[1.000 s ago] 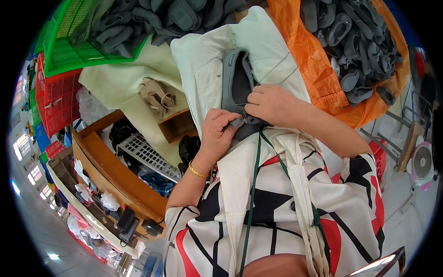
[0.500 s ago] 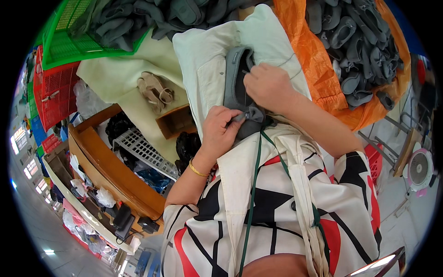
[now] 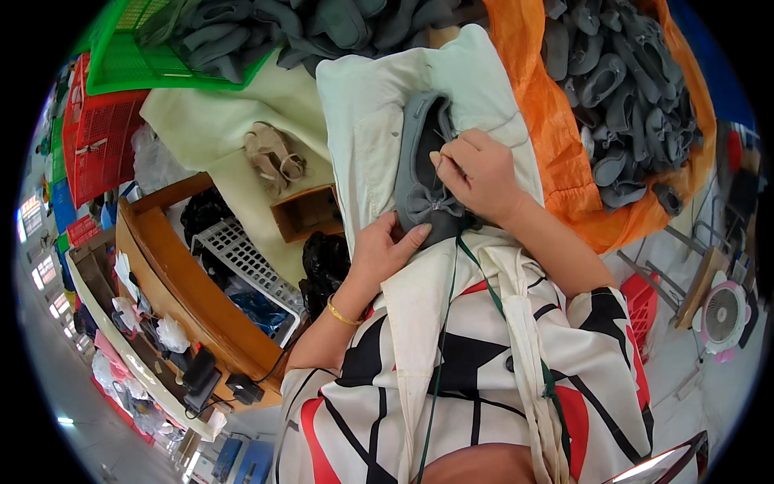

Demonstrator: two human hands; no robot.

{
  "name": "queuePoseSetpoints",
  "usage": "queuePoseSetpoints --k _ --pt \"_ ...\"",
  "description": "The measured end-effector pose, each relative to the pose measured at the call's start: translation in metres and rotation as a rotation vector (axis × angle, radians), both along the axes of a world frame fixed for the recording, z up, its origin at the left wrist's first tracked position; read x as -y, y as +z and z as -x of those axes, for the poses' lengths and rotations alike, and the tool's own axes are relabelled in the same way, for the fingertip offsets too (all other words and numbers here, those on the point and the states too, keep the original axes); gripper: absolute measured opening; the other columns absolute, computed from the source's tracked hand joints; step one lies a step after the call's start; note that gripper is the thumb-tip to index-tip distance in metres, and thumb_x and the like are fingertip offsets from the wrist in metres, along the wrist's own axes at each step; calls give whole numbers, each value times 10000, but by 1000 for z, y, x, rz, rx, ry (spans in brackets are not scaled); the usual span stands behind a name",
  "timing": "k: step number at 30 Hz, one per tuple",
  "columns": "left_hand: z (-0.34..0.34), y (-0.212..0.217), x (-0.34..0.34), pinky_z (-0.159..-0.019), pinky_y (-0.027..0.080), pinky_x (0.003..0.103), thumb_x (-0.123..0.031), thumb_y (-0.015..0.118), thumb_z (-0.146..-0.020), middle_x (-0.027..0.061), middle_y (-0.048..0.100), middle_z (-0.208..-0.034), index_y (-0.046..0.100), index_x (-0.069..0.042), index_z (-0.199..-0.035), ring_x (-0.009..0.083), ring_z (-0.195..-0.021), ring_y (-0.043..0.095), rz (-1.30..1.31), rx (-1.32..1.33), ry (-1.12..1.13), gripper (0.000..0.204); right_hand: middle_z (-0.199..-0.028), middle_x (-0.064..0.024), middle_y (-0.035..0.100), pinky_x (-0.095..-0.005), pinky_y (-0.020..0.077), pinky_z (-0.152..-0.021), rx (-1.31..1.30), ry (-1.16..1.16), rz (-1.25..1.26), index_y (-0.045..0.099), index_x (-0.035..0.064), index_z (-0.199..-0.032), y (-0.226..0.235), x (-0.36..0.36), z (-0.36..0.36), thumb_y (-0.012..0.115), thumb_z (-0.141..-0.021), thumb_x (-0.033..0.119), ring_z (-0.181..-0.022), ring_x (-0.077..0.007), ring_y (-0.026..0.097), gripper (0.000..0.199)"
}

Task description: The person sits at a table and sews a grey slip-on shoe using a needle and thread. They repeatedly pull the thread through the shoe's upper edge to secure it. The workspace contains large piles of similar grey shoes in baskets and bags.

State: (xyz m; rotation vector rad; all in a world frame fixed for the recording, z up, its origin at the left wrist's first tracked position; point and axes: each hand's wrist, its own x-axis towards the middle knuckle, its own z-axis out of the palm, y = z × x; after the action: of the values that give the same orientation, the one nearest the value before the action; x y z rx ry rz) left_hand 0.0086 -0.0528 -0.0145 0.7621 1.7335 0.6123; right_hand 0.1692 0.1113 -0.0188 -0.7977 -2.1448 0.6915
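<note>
A grey slip-on flat shoe [image 3: 407,161] rests on a pale cushion in front of me, its toe toward my body. A grey bow [image 3: 431,204] with a small shiny middle lies on the toe. My left hand [image 3: 390,248] is closed on the toe's left side, thumb on top by the bow. Above the shoe's right edge my right hand [image 3: 481,177] is closed in a pinch, seemingly on fine thread; a needle cannot be made out. A thin strand shows on the cushion [image 3: 492,89] beyond that hand.
At right, an orange sack [image 3: 528,105] holds many grey shoes; more fill a green basket [image 3: 121,68] at far left. Beige sandals [image 3: 272,157] lie beside a small wooden box [image 3: 302,214]. An open wooden drawer [image 3: 173,266] stands left, a fan [image 3: 723,315] right.
My right hand has opened out slightly from a fist and shifted lower and right. My left fingers have moved off the bow to the toe's side, so the bow now shows whole.
</note>
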Motion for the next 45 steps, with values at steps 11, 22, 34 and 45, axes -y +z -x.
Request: queuePoseSetpoints --k 11,22,34,45 --pt "126 74 -57 -787 471 231 22 601 -826 12 611 -911 555 -38 -1065 83 -883 577 -591 -30 286 251 -714 -73 582 -364 468 -554 155 -246 -240 644 73 -768 51 -51 -57 727 -770 71 -655 -271 588 84" --pt "110 23 -135 -766 498 351 -241 673 -888 126 668 -930 670 -16 -1042 255 -838 615 -756 -374 -62 273 -781 -105 626 -356 509 -631 452 -76 85 668 29 -859 28 -53 -75 700 -852 131 -722 -272 636 107" --pt "95 38 -95 -684 482 391 -246 756 -820 134 594 -854 615 -35 -931 311 -813 596 -441 -453 -136 277 -933 -113 629 -357 514 -743 7 174 508 654 31 -1059 29 -36 75 707 -875 131 -892 -263 631 217" --pt "82 3 -74 -647 500 371 -72 761 -793 99 637 -853 626 -59 -972 279 -741 608 -743 -628 -84 224 -821 -103 562 -391 477 -650 92 262 223 643 53 -950 2 -20 80 759 -781 77 -765 -300 578 206"
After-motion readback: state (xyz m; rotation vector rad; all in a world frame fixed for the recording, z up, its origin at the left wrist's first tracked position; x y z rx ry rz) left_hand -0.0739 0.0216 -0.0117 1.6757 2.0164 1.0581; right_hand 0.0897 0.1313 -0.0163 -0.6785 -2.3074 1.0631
